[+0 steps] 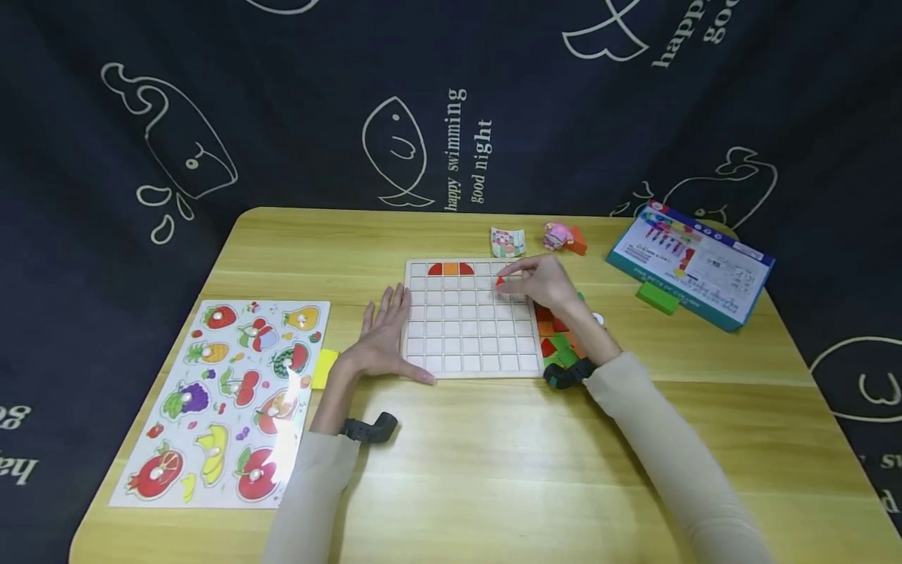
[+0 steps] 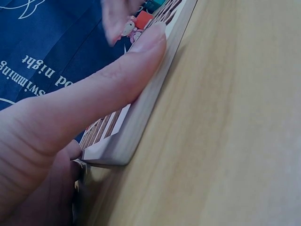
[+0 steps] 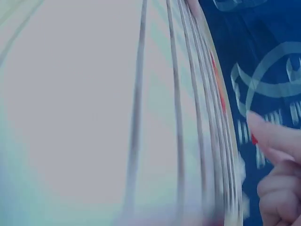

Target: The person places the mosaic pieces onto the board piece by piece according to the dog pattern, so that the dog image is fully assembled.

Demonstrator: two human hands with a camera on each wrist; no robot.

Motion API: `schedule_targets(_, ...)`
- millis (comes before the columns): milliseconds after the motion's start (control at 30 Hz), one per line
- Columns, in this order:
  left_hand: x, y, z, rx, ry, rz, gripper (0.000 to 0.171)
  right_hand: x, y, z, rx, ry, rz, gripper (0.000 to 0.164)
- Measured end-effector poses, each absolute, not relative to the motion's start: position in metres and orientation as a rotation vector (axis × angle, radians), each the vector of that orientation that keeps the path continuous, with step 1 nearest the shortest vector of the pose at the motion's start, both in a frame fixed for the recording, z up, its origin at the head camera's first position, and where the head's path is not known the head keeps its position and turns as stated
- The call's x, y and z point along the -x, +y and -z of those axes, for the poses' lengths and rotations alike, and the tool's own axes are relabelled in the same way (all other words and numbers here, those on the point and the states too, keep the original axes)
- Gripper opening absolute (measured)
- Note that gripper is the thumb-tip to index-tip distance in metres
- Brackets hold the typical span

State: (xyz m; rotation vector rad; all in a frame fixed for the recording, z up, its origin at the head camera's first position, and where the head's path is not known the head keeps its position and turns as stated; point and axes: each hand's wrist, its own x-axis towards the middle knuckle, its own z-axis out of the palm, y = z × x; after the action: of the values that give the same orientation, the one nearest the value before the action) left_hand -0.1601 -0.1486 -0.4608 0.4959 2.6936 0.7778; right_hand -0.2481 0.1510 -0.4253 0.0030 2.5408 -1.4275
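A white grid board point(image 1: 458, 329) lies on the wooden table, with two red quarter-round tiles point(image 1: 435, 269) on either side of an orange square tile point(image 1: 450, 269) in its top row. My left hand point(image 1: 377, 348) rests against the board's left edge, fingers spread. Its thumb point(image 2: 127, 75) lies straight along the near edge. Over the upper right of the grid, my right hand point(image 1: 543, 282) pinches a small red tile point(image 3: 254, 139) between thumb and finger; its full shape is hidden. Under the right forearm, a pile of red, orange and green tiles point(image 1: 561, 348) sits beside the board.
A fruit puzzle board point(image 1: 264, 348) lies at the left, a yellow piece point(image 1: 324, 368) by its edge. Behind the grid are a small patterned card point(image 1: 507, 242), a pink figurine point(image 1: 557, 235) and an orange block point(image 1: 577, 240). A box point(image 1: 690, 262) and green block point(image 1: 658, 298) are at right.
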Motion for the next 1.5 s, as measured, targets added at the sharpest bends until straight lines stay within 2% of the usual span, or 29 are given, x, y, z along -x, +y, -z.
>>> schedule_targets(133,0.162,-0.15,0.462,-0.501,2.699,-0.757,0.155,0.254,0.1,0.428,0.109,2.539,1.453,0.025)
schedule_targets(267,0.162,-0.149,0.463,-0.49,2.698,-0.752,0.155,0.259,0.08,0.435,0.097,2.539,1.432,0.025)
schedule_targets(600,0.161,-0.151,0.462,-0.48,2.707,-0.758,0.154,0.266,0.078,0.443,0.086,2.491,1.426,0.019)
schedule_targets(1500,0.162,-0.15,0.463,-0.473,2.711,-0.726,0.154,0.269,0.073,0.444,0.216,2.472,1.463,0.019)
